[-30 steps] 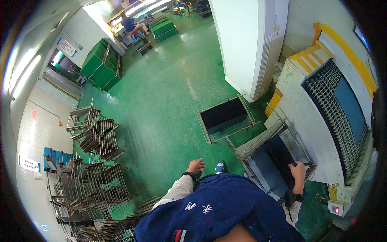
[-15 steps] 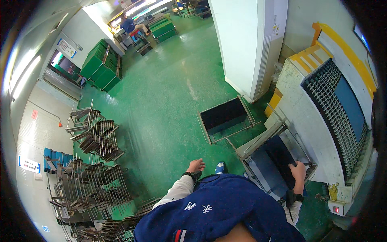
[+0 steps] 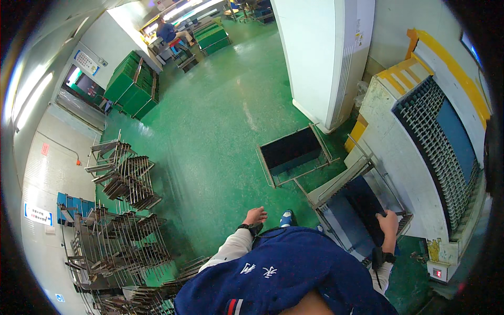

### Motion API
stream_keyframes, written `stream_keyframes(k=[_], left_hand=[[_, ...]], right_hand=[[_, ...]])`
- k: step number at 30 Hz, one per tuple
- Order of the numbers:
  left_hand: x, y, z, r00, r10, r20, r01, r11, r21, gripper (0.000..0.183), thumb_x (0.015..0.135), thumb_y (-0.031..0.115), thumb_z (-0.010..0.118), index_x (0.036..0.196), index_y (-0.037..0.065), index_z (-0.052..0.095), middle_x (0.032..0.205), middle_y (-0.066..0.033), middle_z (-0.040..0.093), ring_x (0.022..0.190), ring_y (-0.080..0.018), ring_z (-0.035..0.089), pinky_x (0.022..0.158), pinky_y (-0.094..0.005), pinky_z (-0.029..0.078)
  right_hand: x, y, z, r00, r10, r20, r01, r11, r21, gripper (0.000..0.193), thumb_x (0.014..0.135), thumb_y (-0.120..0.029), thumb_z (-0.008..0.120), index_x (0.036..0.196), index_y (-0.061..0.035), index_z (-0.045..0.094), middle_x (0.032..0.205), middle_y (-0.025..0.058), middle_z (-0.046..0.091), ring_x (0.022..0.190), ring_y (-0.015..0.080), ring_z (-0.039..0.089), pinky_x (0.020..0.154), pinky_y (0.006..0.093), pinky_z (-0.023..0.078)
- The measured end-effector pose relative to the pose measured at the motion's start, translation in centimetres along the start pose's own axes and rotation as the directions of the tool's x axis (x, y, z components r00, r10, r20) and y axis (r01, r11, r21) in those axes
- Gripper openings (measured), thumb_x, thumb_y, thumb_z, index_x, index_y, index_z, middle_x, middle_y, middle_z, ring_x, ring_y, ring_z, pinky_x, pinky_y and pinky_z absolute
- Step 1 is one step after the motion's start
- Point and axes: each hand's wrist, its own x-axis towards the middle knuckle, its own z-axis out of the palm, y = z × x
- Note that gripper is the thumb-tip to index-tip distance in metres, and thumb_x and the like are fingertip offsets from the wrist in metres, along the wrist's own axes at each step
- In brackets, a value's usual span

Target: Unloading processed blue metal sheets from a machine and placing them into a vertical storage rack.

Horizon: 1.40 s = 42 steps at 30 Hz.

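Touching dark panels (image 3: 366, 199) near right edge of metal rack (image 3: 341, 186) | right hand (image 3: 388, 222): cannot tell if clenched | left hand (image 3: 255, 216): released, empty | risk: uneven 1-handed pull might scrape panels

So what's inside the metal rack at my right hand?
Dark, flat panels sit inside the metal rack. They cover its bottom, so anything beneath can't be seen; your right hand hides part of the right side.
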Motion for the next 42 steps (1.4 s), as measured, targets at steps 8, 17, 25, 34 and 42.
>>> stream_keyframes(k=[8,17,25,34,42], left_hand=[[-0.1,-0.3,0.0,1.0,0.01,0.006,-0.01,0.999,-0.033,0.034,0.086,0.026,0.052,0.108,0.001,0.047,0.096,-0.0133,0.055,0.078,-0.0232,0.057,0.061,-0.0323,0.048],[0.1,-0.7,-0.3,1.0,0.027,0.0,-0.027,0.999,-0.025,0.033,0.085,0.029,0.054,0.104,0.003,0.049,0.098,-0.0126,0.057,0.075,-0.0231,0.059,0.059,-0.0331,0.049],[0.6,-1.0,-0.4,0.999,0.027,-0.022,-0.027,1.0,-0.012,0.032,0.085,0.028,0.053,0.104,0.002,0.05,0.096,-0.0129,0.058,0.073,-0.0227,0.06,0.057,-0.0328,0.05],[0.4,-1.2,-0.5,1.0,0.029,-0.011,-0.03,0.999,-0.035,0.034,0.084,0.027,0.054,0.106,0.002,0.049,0.099,-0.0141,0.058,0.073,-0.023,0.059,0.057,-0.0322,0.048],[0.0,-1.1,-0.4,1.0,0.021,-0.015,-0.021,1.0,-0.019,0.035,0.084,0.026,0.054,0.108,0.002,0.047,0.1,-0.0139,0.057,0.078,-0.0241,0.059,0.06,-0.0329,0.048]], right_hand=[[-0.5,-0.5,-0.5,0.998,-0.043,-0.048,0.041,0.999,-0.035,0.042,0.066,-0.033,0.069,0.092,-0.0012,0.063,0.09,0.0197,0.062,0.086,0.0346,0.059,0.074,0.0404,0.046],[-0.2,-0.3,-0.2,1.0,-0.018,-0.004,0.018,1.0,-0.025,0.042,0.067,-0.032,0.068,0.095,-0.0012,0.062,0.093,0.0206,0.061,0.09,0.0342,0.058,0.077,0.0406,0.045],[-0.4,-0.5,-0.5,0.999,0.002,0.047,-0.001,0.999,-0.034,0.043,0.068,-0.033,0.067,0.096,-0.0002,0.062,0.095,0.0197,0.06,0.091,0.0342,0.057,0.078,0.0404,0.044],[0.0,0.6,1.0,0.994,-0.057,-0.098,0.056,0.998,-0.011,0.035,0.066,-0.029,0.067,0.086,-0.001,0.063,0.084,0.0201,0.062,0.083,0.035,0.058,0.071,0.0408,0.045],[-0.1,0.4,0.9,0.993,-0.062,-0.099,0.06,0.998,-0.027,0.035,0.066,-0.029,0.066,0.087,-0.0007,0.064,0.084,0.0196,0.062,0.083,0.0344,0.059,0.072,0.0404,0.045]])
